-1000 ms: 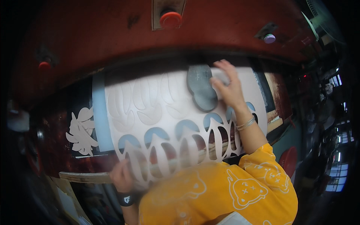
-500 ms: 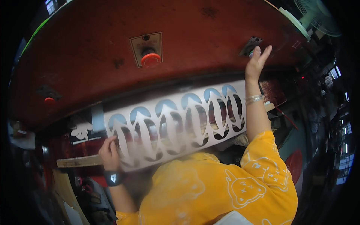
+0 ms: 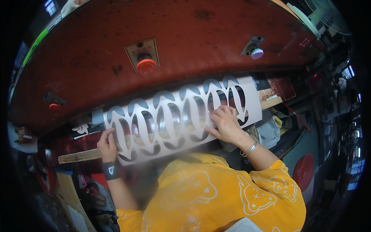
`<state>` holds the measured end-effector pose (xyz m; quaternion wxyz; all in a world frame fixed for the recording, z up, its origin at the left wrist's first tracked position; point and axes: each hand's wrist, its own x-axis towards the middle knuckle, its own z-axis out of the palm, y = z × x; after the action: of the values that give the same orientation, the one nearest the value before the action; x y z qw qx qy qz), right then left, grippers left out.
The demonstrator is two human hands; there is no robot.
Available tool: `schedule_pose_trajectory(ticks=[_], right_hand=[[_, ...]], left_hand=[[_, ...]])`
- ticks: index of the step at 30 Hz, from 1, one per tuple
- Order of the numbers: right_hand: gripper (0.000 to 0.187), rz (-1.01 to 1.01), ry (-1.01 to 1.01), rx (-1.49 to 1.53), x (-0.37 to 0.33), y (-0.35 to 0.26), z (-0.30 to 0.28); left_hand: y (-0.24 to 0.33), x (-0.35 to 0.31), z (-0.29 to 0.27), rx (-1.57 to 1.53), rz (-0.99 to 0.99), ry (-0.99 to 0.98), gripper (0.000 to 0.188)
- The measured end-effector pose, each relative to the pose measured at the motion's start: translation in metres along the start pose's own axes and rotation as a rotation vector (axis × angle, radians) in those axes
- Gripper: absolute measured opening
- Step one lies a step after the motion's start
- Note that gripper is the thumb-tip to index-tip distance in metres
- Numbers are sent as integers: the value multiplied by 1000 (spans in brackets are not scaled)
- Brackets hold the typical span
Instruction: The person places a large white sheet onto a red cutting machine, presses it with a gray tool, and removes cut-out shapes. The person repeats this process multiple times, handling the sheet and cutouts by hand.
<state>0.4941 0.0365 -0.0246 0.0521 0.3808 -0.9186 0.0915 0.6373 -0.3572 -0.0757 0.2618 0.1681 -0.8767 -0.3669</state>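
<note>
A white sheet [image 3: 253, 98] with a row of long, die-cut openings slants across the front of the red machine. My left hand [image 3: 107, 146], a dark band at its wrist, pinches the sheet's left edge. Further right, my right hand [image 3: 225, 123] lies over the sheet's lower part, its fingers curled at the cut openings and the thumb lower down. What the fingertips do underneath is hidden. Above the sheet, the machine's red front [image 3: 92, 50] carries a red mushroom button [image 3: 146, 65] and a pale purple button [image 3: 256, 53]; neither hand touches them.
A wooden bar [image 3: 79, 156] sticks out left of the sheet. Clear plastic bags [image 3: 268, 131] hang at the right, above a red basket [image 3: 303, 172]. At the far left sits a smaller red button [image 3: 54, 106]. A fan [image 3: 332, 17] stands at the upper right.
My right hand has left the purple button and come down onto the sheet. The openings' upper ends, light blue before, now look dark grey. The left hand stays at the left edge.
</note>
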Motion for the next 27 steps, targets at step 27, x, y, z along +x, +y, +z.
schedule_pose_trajectory(ticks=[27], right_hand=[[71,229,46,312,249,13,20]], left_hand=[[11,9,-5,31,-131,-116,16]])
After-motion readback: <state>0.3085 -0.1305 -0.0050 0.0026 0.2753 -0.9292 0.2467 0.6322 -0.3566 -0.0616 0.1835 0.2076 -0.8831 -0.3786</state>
